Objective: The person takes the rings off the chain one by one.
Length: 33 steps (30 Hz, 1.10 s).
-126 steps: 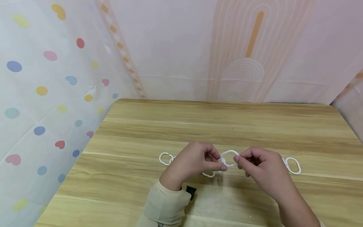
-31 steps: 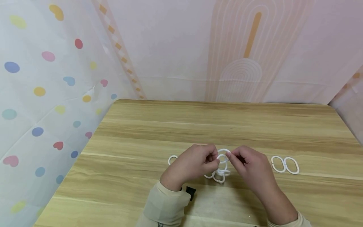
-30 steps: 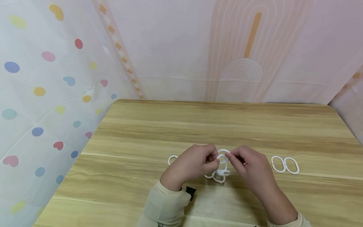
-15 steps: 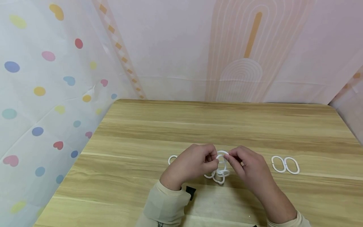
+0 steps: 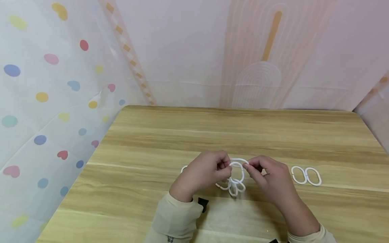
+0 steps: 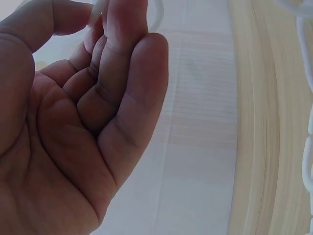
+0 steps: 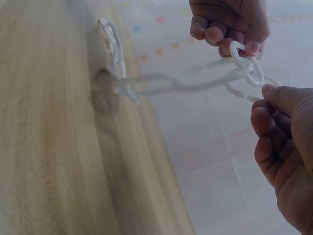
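In the head view my left hand (image 5: 203, 173) pinches a white plastic chain link (image 5: 243, 173) between thumb and finger. My right hand (image 5: 271, 179) pinches another white link (image 5: 240, 159) just behind it. The right wrist view shows the two links crossing, the right-hand one with a gap in its side (image 7: 237, 92). From them hangs a chain of white links (image 7: 186, 87), blurred there, whose lower part lies on the table below the hands. My left hand hides part of that chain in the head view.
Two white links (image 5: 293, 172) lie side by side on the wooden table (image 5: 258, 135), right of my right hand. Part of another white link (image 5: 182, 168) shows left of my left wrist. A black piece (image 5: 203, 204) sits by the left cuff. Printed cloth (image 5: 188, 50) stands behind the table.
Since 4.2 seconds ago my right hand has moved left, fully uncovering the two links at right. In the last half second both hands have spread slightly apart, and the held links show wider.
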Motion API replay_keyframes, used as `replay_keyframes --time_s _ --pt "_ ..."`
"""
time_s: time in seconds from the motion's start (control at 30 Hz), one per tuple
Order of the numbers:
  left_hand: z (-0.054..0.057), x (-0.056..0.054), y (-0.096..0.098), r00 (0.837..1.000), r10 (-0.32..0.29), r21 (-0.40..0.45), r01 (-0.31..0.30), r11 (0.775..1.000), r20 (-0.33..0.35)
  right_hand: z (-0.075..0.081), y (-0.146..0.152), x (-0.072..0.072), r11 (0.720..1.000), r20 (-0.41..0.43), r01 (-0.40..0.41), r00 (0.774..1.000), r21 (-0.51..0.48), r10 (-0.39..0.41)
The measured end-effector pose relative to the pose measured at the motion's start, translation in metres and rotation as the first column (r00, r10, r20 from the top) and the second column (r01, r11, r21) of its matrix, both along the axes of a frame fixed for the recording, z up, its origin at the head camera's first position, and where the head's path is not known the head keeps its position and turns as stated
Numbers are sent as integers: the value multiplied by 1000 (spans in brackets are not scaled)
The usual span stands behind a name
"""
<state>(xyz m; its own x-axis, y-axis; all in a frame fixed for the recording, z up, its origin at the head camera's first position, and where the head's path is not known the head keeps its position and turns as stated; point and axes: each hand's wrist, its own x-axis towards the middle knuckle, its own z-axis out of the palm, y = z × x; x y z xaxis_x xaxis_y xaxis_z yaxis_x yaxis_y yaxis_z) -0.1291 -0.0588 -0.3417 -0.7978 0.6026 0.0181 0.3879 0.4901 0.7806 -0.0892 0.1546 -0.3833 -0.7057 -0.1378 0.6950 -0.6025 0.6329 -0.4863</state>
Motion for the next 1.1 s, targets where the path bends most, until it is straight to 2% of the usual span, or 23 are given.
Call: replay_keyframes --time_s 0.37,0.57,0.73,0.83,0.97,1.1 --pt "1 1 3 1000 6 0 -6 1000 12 1 6 2 996 102 93 991 -13 -92" --pt "2 1 3 1000 3 -6 -3 1000 7 5 12 0 991 114 113 986 67 -120" --pt "2 1 2 1000 3 -3 -3 1000 19 7 17 0 981 207 116 967 154 -147" --pt "1 1 3 1000 3 4 -3 1000 20 6 20 -1 981 257 99 956 169 -141" --pt "1 1 3 1000 3 4 -3 1000 20 4 24 -2 980 259 83 957 180 -128" --pt "1 0 3 1000 2 -1 -2 1000 19 4 28 -3 974 280 122 944 191 -173"
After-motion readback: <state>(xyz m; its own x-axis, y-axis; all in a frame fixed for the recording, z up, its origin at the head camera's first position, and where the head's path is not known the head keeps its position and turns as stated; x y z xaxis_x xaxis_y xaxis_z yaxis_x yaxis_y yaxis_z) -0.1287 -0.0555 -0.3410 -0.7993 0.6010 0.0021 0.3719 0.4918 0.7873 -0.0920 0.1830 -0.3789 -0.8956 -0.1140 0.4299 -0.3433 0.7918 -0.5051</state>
